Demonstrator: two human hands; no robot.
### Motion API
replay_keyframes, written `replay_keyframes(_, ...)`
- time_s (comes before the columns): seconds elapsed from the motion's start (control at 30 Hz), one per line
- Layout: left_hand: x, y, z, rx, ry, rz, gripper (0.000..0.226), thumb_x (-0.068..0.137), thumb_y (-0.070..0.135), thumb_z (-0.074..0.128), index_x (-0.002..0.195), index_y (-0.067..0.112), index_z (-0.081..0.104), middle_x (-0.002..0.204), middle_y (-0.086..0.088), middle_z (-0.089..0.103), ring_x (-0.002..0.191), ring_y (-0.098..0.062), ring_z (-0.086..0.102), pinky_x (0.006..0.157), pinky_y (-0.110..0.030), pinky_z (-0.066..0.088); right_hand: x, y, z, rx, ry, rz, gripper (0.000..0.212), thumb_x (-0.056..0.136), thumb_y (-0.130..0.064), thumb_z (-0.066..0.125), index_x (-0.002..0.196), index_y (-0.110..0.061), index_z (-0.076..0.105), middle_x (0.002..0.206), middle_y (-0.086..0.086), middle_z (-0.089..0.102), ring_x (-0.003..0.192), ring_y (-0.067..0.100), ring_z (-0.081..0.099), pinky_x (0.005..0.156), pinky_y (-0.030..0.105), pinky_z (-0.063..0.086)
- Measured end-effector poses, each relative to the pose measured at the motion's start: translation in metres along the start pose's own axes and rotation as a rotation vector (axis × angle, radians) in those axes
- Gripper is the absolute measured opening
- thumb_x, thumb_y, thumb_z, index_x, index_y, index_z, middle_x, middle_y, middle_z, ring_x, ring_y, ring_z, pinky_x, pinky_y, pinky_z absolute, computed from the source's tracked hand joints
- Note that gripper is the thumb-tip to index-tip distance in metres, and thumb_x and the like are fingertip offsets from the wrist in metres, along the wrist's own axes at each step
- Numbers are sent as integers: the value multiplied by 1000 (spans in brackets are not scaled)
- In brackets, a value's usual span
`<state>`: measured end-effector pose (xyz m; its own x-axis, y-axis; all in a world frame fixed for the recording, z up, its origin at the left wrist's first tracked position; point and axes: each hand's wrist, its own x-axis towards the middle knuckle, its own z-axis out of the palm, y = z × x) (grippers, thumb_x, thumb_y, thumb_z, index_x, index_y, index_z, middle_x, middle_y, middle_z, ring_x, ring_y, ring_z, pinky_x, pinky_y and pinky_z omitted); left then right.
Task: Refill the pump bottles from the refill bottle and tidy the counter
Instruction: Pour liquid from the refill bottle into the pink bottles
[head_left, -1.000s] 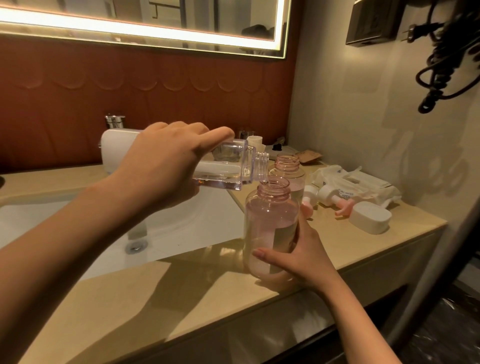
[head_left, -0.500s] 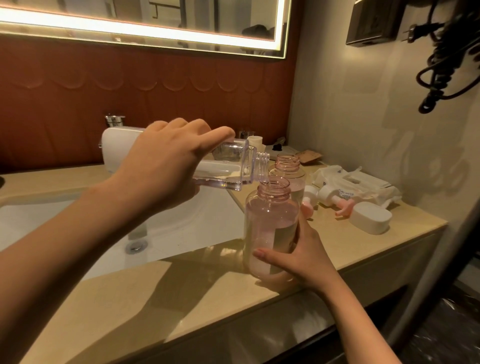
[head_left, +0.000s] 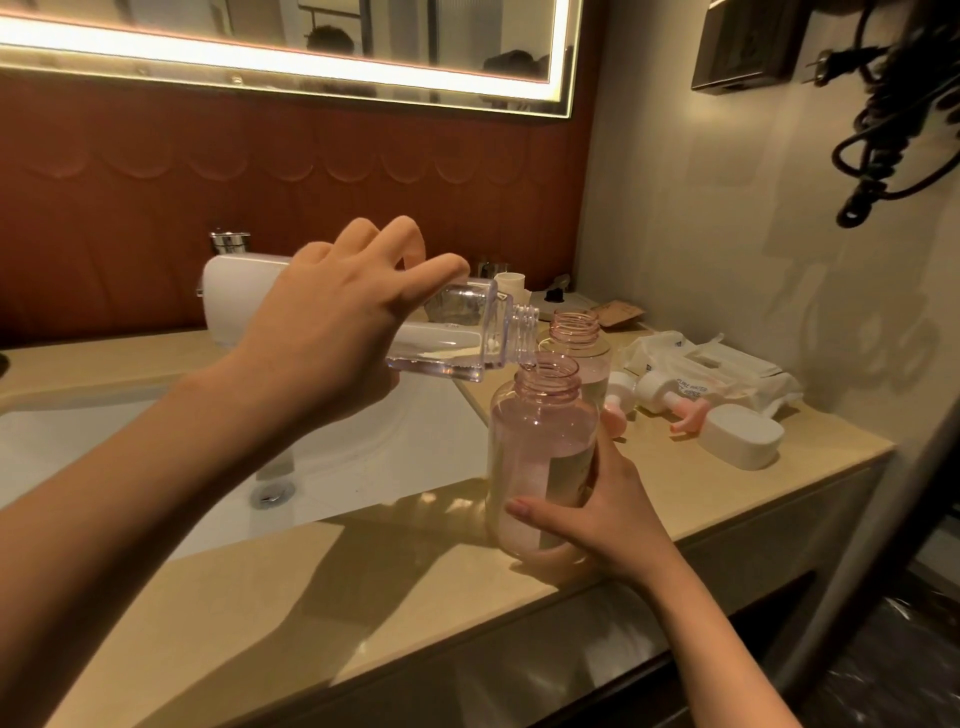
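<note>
**Lower centre:** the right hand (head_left: 608, 519) curls thumb and fingers round the lower body of the near pump bottle (head_left: 540, 452). The bottle stands uncapped and part filled on the surface (head_left: 311, 597), at the front right corner of the sink (head_left: 363, 457).

**Centre:** the left hand (head_left: 332, 332) grips the refill bottle (head_left: 457, 332) from above, fingers (head_left: 395, 244) wrapped over its body. It is tipped near level, neck just over the pump bottle's mouth, with little liquid inside.

**Judgement:** both appear thin clear plastic, light, and likely slick if wetted. Hold at mid-body and steady the base.

**Beyond, right of centre:** 1 second open bottle (head_left: 576, 338), 2 pump heads (head_left: 670, 405), a white cap (head_left: 740, 441) and a wipes pack (head_left: 711, 369).
</note>
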<state>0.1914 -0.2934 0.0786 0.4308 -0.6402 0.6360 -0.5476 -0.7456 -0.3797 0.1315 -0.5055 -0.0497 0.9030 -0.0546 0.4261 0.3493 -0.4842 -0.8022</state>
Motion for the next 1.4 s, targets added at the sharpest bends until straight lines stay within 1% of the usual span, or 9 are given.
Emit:
replay_keyframes(0.13,0,0,0,1,-2,2,81,57,5,81,129,20,46,113,-15,51,88,-28,45,63,-31,31,0,-1,0,4,2,-2,84,45,-63,73,118,-45,37,118,-30,49,110,-16,46,90,5,39)
replay_keyframes(0.3,1,-1,0,1,-7,6,82,56,4,81,128,20,47,111,-15,51,87,-27,45,63,-31,31,0,0,0,4,3,-13,85,46,-63,74,121,-43,38,121,-25,51,112,-10,49,95,17,43)
replay_keyframes(0.37,1,-1,-1,4,-12,6,82,55,5,82,128,20,46,111,-15,51,87,-27,44,63,-31,31,0,0,0,3,0,-10,86,46,-63,74,121,-43,37,121,-25,51,112,-9,49,96,19,43)
replay_keyframes(0.47,1,-1,-1,3,-19,6,84,54,5,83,128,20,46,110,-16,50,85,-27,43,62,-31,31,0,-1,0,5,-4,-11,86,46,-63,74,121,-44,37,121,-26,51,112,-10,49,95,16,43)
replay_keyframes(0.6,0,-1,0,4,-16,0,85,52,5,83,127,19,47,107,-17,49,82,-20,29,60,-31,29,0,-2,0,8,0,-12,83,45,-62,74,118,-47,37,116,-32,49,108,-19,46,87,3,39)
replay_keyframes(0.7,0,-1,0,0,-16,-3,85,50,4,83,127,17,49,105,-19,50,81,-19,26,59,-31,27,0,-3,0,3,4,-11,81,44,-62,73,115,-48,36,113,-35,47,106,-24,43,83,-2,36)
replay_keyframes(0.97,0,-1,-1,2,-22,-2,84,52,4,82,127,17,48,106,-18,49,81,-19,26,59,-31,28,0,-2,0,-4,-7,-1,84,44,-63,73,118,-49,34,118,-32,46,107,-23,43,85,-1,36)
replay_keyframes(1.17,0,0,-1,2,-21,-4,84,52,4,83,127,17,49,106,-18,49,82,-19,26,60,-31,27,0,-2,0,-10,-3,-6,82,44,-64,72,116,-49,34,116,-34,44,105,-27,40,83,-5,33)
replay_keyframes(1.4,0,0,-2,8,-27,-2,85,52,5,83,128,17,47,106,-17,49,82,-19,26,59,-31,28,1,-2,1,-14,-9,5,84,43,-65,71,116,-51,32,118,-35,42,105,-27,39,83,-4,34)
